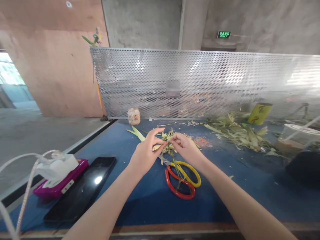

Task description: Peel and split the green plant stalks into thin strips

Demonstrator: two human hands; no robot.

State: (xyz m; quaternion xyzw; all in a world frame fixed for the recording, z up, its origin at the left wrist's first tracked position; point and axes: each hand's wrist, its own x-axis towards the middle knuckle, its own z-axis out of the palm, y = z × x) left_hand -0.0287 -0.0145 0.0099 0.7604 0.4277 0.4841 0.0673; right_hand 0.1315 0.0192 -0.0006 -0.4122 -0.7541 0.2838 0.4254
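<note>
At frame centre, left hand (146, 150) and right hand (185, 145) pinch plant bits (170, 150), seemingly midway, with leaves (241, 136) heaped at right.

Concrete wall (142, 23) behind perforated metal screen (150, 70)

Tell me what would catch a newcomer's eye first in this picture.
Probably the big scissors, with one red and one yellow handle, lying at lower centre on the blue table. Just beyond them, the left hand and the right hand come close together at a clump of pale green plant scraps. Off to the right, a heap of leaves lies in front of the metal screen.
</note>
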